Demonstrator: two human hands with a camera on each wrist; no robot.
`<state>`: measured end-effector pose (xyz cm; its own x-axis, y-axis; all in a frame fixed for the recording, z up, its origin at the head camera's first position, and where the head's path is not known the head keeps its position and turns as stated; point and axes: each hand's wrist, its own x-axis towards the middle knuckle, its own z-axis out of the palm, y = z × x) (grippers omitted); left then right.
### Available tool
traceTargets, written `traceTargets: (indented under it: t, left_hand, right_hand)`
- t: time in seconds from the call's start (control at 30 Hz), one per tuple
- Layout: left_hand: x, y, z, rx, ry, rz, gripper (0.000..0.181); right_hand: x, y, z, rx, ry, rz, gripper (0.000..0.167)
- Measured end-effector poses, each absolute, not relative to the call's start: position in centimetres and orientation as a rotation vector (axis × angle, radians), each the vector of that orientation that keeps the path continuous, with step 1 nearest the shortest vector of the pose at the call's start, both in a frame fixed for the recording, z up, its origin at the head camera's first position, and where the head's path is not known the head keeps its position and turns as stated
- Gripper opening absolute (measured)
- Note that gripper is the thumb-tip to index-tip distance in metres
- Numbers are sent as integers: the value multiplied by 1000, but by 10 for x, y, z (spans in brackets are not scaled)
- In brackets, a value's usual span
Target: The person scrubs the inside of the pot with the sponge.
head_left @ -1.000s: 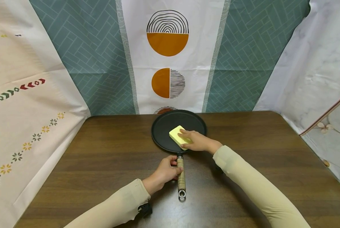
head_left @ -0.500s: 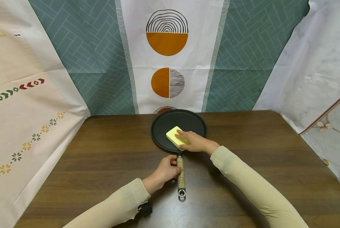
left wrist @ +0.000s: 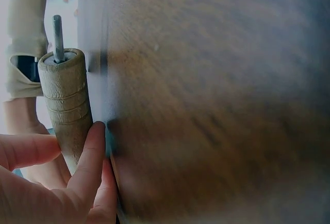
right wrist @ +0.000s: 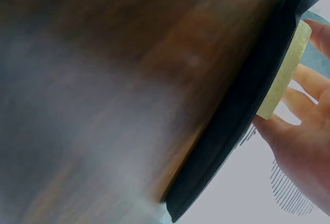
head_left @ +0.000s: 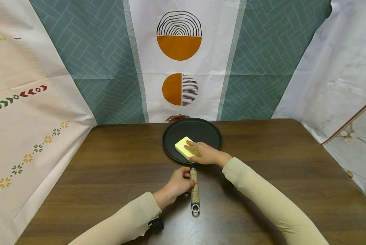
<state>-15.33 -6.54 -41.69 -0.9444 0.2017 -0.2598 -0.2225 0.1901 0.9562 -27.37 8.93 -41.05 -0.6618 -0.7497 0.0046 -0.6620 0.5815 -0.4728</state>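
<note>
I have the black pan (head_left: pixel 205 132) at the centre of the head view, its far rim overlapping the line of the tabletop's back edge; I can't tell whether it touches the cloth behind. The handle (head_left: pixel 195 195) runs straight down toward the bottom of the frame and ends in a metal ring (head_left: pixel 195 208). My left hand (head_left: pixel 179 182) pinches that handle near its middle, thumb on one side and fingers on the other, as the left wrist view confirms. My right hand (head_left: pixel 205 153) comes in from the lower right and holds the yellow sponge (head_left: pixel 181 146), fingers spread over it, down on the pan's lower left part. There I see black surface between the sponge and the left rim, with more above and to the upper right.

For moving sideways, the brown wooden tabletop (head_left: pixel 277 163) stretches well out to left and right of the pan; its rounded back corners sit at middle left and middle right. Teal brick-patterned cloth (head_left: pixel 100 68) hangs behind, split by a white panel (head_left: pixel 213 61) with orange and striped circles. Cream cloth (head_left: pixel 23 129) fills the left side, pale marbled cloth (head_left: pixel 348 75) the right.
</note>
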Motion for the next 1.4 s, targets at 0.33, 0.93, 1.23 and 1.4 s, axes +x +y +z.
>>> traceTargets:
  t: [0.33, 0.93, 1.23, 1.4]
  left_hand:
    - [-154, -66, -418, -31, 2160, 1783, 53]
    - [-153, -66, -417, -32, 2175, 1778, 54]
    - [-153, -66, -417, -39, 2171, 1790, 54]
    - [-153, -65, -417, -51, 2161, 1792, 56]
  right_hand:
    - [-275, 78, -412, -1171, 2601, -636, 57]
    - [-276, 60, -411, -1158, 2591, -585, 58]
    - [-279, 51, -409, -1156, 2593, -541, 58]
    - [-281, 46, -407, -1121, 2593, -519, 59]
